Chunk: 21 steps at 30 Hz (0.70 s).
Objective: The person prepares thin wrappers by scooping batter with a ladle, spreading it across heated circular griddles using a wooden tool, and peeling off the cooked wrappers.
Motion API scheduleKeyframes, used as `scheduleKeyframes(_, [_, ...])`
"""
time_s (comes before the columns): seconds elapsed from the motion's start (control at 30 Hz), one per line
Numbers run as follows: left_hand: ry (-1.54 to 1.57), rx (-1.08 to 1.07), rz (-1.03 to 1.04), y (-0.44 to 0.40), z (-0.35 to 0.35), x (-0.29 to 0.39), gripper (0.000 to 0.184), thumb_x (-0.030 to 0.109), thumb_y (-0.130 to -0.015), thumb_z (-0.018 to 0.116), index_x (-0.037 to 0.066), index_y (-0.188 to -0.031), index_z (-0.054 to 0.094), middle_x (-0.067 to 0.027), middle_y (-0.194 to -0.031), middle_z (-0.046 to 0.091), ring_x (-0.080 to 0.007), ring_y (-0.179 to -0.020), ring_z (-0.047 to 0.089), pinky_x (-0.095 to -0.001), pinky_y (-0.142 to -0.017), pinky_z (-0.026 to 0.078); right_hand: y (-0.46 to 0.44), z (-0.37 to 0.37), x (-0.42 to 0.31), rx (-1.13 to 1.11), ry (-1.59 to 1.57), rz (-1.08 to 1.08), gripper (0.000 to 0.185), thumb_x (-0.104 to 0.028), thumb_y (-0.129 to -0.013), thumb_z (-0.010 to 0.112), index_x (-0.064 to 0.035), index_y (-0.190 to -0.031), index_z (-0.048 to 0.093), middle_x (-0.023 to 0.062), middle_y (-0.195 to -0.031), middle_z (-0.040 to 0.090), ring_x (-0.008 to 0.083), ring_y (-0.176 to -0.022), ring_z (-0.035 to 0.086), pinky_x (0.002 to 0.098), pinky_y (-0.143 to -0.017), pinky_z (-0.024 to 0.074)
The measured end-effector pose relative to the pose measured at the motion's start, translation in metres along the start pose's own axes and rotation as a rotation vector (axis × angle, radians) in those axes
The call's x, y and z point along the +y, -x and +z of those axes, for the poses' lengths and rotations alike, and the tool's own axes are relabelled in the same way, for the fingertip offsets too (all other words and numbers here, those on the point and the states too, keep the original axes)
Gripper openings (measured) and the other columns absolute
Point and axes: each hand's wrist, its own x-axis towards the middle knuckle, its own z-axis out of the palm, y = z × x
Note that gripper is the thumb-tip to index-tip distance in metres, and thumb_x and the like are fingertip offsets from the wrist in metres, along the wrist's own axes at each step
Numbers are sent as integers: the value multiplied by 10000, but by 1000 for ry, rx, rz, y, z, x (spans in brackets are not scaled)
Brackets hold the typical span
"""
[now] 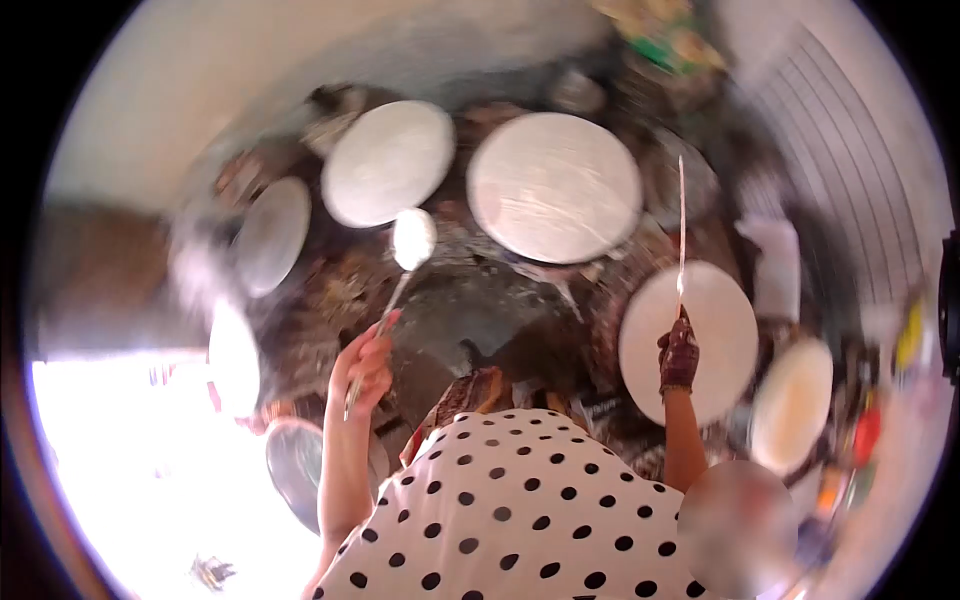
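Note:
My left hand is closed around the handle of a ladle, whose round bowl shows bright white. The bowl points away from me, just below a tilted round white disc. My right hand, in a dark purple glove, grips a long thin stick that points away from me and is whitish along its length. Beneath that hand lies another round white disc. A larger white disc sits at the middle back. What the discs are made of cannot be told.
More pale discs stand at left and right. A metal basin is near my left arm. Dark, cluttered floor lies between. Bright light fills the lower left; a round blur hides the lower right.

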Motion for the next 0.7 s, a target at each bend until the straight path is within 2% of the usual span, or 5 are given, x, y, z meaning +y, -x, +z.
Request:
scheduleKeyframes(0.1, [17,141,115,28,-11,81,430,151,-999,314,-27,-1388,268,8,-690,433,-33,-389,375,-191,-324,276,-90,82,103,-360,-864,518,349,-239,-967,506,-14,-1231,545,21,-774,522,98,-672,505,203,-601,445])
scheduleKeyframes(0.17, [-491,405,255,45,22,107,368,209,-995,376,14,-1308,386,28,-661,430,-21,-403,368,-196,-335,289,-44,149,24,-558,518,-527,401,-158,-974,473,6,-1339,444,75,-1258,560,162,-1058,556,242,-850,461])
scheduleKeyframes(0.27, [-1519,746,428,85,56,181,269,265,-983,449,71,-1162,503,35,-636,447,-7,-423,374,-196,-347,299,8,240,-27,-728,466,-529,485,-77,-896,577,2,-1356,443,114,-1344,506,171,-1198,488,294,-966,414])
scheduleKeyframes(0.43, [-824,586,158,19,4,428,139,193,-952,500,63,-922,540,41,-611,461,-22,-413,394,-196,-352,313,42,436,-46,-850,550,-832,410,-172,-895,587,-104,-1295,531,113,-1136,633,256,-945,625,365,-810,498])
scheduleKeyframes(0.7, [-1222,651,91,-47,-67,547,212,248,-909,539,72,-794,510,16,-605,476,-54,-417,414,-232,-355,310,104,662,-38,-740,1170,-1189,425,-313,-861,602,-257,-1273,509,92,-912,613,287,-766,637,399,-652,515])
